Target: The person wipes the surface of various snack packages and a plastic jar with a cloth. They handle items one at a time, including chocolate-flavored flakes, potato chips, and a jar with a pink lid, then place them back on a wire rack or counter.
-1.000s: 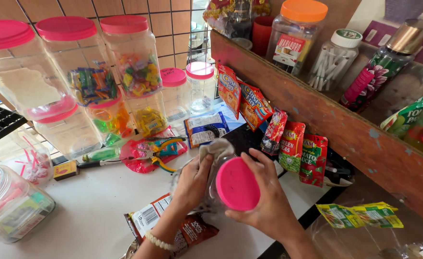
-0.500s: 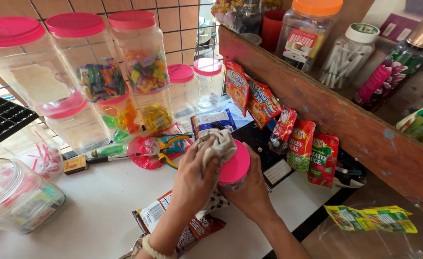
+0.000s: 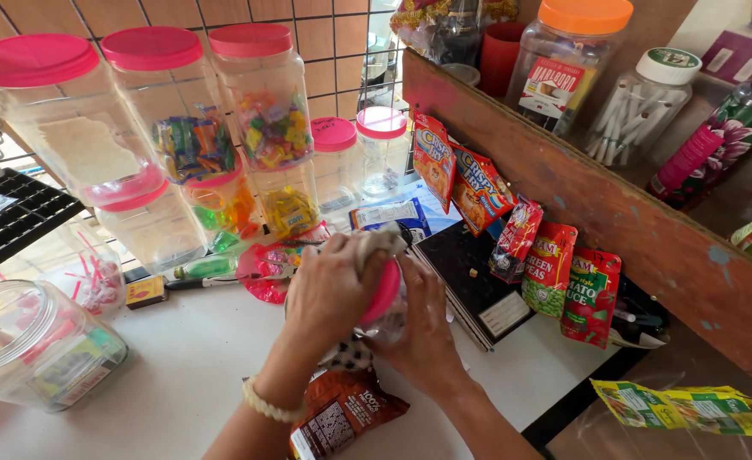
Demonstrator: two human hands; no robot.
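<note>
Two hands meet over a white counter [image 3: 180, 375], and between them sits a pink lid [image 3: 382, 291] on a small clear jar [image 3: 390, 319], most of it hidden by the fingers. The lid is round, plain and bright pink, tilted so only a curved sliver of its top and edge shows. It lies in the middle of the scene, above the counter, just in front of a black ledger [image 3: 469, 285].

The left hand [image 3: 329, 290] is closed around a grey-white cloth [image 3: 378, 243], pressing it against the lid from the left and above; the cloth bunches out above the knuckles. The right hand [image 3: 423, 328] is wrapped around the jar from the right and below, fingers curled shut on it, so the lid sits between the two palms. A checked bit of cloth [image 3: 348, 356] hangs below the hands.

Behind them stand big clear jars [image 3: 171, 145] with pink lids, some holding bright sweets. A wooden shelf [image 3: 580, 196] runs along the right, with red and orange snack packets [image 3: 546, 268] hanging from it. A lidless clear jar [image 3: 35, 345] lies at the left. A brown packet [image 3: 342, 413] rests on the counter just below the wrists, and a pale bead bracelet [image 3: 261, 402] circles the left wrist.
</note>
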